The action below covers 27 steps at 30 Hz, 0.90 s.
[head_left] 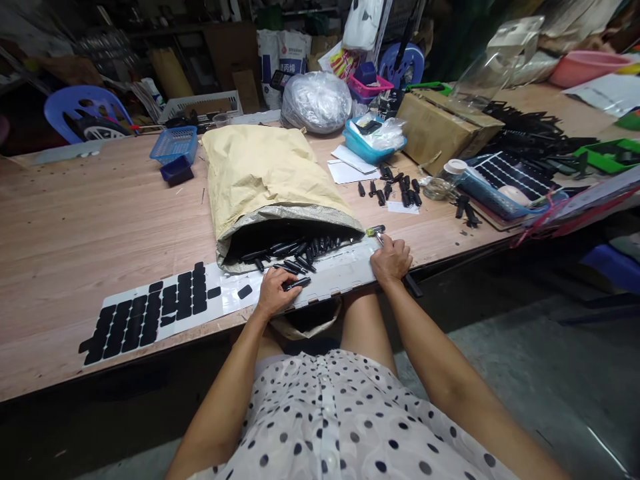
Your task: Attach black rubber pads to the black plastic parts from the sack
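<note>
Seated at the near edge of the worktop (90, 220), both forearms reaching forward.

- Left hand (273, 292): palm down at the near edge, fingers curled and pinched on a slim black piece (299, 283). The piece lies nearly flat, its long axis running left to right. Its free end points right, toward the other hand.
- Right hand (391, 260): well to the right of the left and slightly farther in, closed into a fist around a thin tool (413, 286). The dark handle sticks out near-right past the worktop edge. A pale tip shows at the far-left side of the fist; what kind of tool it is cannot be told.
- Between the hands: a white strip (335, 273) lies along the edge, and both hands rest on or just over it.
- Just beyond the left hand: an open tan sack (260, 173) lying on its side with its mouth facing near, and a heap of similar black pieces (295, 250) spilling out. The left hand is the nearer one to the heap.
- Left of the left hand: a white sheet of black pads (150, 313), flat and apart from both hands.
</note>
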Tool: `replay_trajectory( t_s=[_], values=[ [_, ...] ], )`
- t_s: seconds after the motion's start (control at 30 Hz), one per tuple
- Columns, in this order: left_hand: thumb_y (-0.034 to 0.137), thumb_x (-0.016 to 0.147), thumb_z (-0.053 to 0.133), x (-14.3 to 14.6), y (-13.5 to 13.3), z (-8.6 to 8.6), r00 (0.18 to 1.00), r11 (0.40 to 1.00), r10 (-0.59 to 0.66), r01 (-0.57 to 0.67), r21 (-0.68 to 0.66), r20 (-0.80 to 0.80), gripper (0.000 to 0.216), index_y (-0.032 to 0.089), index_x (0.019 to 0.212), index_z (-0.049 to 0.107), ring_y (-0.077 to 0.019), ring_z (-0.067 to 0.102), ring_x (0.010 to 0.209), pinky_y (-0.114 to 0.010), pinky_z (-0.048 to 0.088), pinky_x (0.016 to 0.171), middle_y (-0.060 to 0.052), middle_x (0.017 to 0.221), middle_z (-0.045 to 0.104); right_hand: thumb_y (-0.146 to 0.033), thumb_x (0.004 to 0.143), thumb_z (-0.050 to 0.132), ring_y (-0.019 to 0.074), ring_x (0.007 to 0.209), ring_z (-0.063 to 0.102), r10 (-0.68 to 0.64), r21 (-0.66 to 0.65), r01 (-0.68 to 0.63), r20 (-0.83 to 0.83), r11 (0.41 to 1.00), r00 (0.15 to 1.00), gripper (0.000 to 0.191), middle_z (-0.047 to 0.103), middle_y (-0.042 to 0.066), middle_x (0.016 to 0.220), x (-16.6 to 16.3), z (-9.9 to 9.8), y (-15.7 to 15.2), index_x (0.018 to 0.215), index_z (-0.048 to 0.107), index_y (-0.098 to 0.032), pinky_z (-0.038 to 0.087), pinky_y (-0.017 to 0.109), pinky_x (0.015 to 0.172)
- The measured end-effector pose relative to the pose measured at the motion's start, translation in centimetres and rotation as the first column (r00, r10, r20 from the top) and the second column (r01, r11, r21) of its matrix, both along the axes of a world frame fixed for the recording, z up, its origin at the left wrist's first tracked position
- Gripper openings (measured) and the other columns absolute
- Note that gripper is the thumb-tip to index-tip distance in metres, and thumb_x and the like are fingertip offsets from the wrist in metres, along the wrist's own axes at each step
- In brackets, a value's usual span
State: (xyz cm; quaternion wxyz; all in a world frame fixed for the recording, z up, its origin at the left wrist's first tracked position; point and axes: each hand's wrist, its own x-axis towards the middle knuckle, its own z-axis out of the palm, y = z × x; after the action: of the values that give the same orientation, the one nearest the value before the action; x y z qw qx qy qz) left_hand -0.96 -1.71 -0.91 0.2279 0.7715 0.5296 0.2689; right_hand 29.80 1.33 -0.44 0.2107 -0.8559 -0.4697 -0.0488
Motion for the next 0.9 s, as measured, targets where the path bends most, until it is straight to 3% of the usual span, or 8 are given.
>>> replay_trajectory(
  t_s=[0.9],
  values=[
    [0.025,0.075,0.076,0.0,0.0,0.3,1.000,1.000,0.005,-0.006,0.013,0.016,0.009,0.025,0.083,0.077,-0.0229,0.058,0.086,-0.038,0.050,0.084,-0.001,0.082,0.072,-0.019,0.088,0.055,0.0279,0.099,0.050,-0.008,0.003,0.007,0.077,1.000,0.997,0.042,0.057,0.013,0.106,0.4,-1.4,0.5,0.126,0.071,-0.023,0.035,0.036,0.077]
  ],
)
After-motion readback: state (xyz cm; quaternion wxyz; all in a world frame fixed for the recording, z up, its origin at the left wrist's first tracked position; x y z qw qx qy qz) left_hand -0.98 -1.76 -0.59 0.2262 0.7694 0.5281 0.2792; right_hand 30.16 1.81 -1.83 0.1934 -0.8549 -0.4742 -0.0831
